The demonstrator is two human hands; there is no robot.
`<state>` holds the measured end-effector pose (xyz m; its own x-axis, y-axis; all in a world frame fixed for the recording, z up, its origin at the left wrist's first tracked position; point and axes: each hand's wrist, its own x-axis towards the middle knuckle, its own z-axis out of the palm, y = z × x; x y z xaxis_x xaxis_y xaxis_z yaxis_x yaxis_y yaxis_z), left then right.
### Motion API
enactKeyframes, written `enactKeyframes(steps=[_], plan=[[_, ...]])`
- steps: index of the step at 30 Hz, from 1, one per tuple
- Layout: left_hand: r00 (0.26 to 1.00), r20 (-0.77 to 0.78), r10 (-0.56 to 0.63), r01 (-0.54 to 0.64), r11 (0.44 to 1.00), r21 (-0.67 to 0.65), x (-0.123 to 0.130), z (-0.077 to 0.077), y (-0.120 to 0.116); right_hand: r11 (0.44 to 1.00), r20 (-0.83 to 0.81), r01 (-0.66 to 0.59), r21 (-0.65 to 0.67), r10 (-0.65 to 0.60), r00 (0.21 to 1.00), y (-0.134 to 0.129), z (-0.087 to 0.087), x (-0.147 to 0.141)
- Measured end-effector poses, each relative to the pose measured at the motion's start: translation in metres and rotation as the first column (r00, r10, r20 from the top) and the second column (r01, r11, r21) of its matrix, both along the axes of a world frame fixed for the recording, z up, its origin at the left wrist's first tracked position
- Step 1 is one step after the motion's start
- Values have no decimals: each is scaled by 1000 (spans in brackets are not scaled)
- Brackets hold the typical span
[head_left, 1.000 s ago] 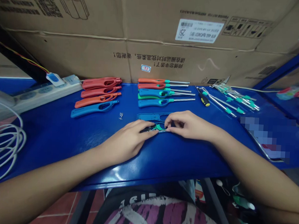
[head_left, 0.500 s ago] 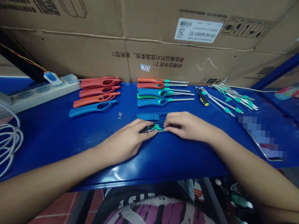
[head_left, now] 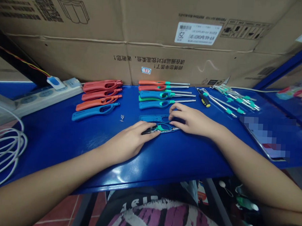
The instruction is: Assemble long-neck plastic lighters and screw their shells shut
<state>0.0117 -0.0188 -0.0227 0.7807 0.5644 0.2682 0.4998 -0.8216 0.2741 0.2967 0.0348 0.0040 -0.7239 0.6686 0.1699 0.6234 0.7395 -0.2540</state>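
Observation:
My left hand (head_left: 129,139) is closed on the handle of an opened lighter (head_left: 161,127), pinching its dark inner parts between thumb and fingers. A green piece and a metal tube show in it to the right of the fingertips. Just behind lies the loose blue lighter shell half (head_left: 150,118), flat on the table. My right hand (head_left: 188,118) has its fingers bent around the right end of that shell half, the thumb low near the metal tube. The fingers partly hide both right ends. Left of the shell is a small pile of screws (head_left: 121,118).
Several red, orange and blue lighter handles (head_left: 96,112) lie at the left back. Finished-looking lighters with metal tubes (head_left: 155,104) are stacked behind my hands. A screwdriver (head_left: 204,98), loose tubes (head_left: 232,110) and a phone (head_left: 266,141) lie rightward. A power strip (head_left: 40,97) is at left.
My right hand has moved slightly up and right, from the green piece to the end of the blue shell half. More of the lighter's inside shows. My left hand keeps its hold.

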Motion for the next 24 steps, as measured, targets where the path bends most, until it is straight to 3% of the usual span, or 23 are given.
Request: enactKeyframes(steps=[4,7,11,13,16,20,24], plan=[[998,69,9,-12,999,35,-1,4,2,999,-165,14,-36,-20,986,0,0,-3],[986,164,37,-56,991,118,-4,12,6,987,-374,68,-142,-117,920,-4,3,-9],[980,172,104,-147,955,258,-9,23,13,890,-484,36,-455,-281,828,-10,4,-17],[981,164,108,-149,953,262,-11,25,14,849,-479,6,-528,-304,823,-12,3,-19],[984,151,91,-122,970,212,-13,24,13,887,-469,11,-462,-255,846,-13,0,-20],[985,121,124,-140,981,135,-11,19,10,974,-365,-25,-224,-60,929,-13,-2,-19],[986,56,156,-160,984,74,-9,16,10,987,-236,-82,-140,48,971,-9,-5,-17]])
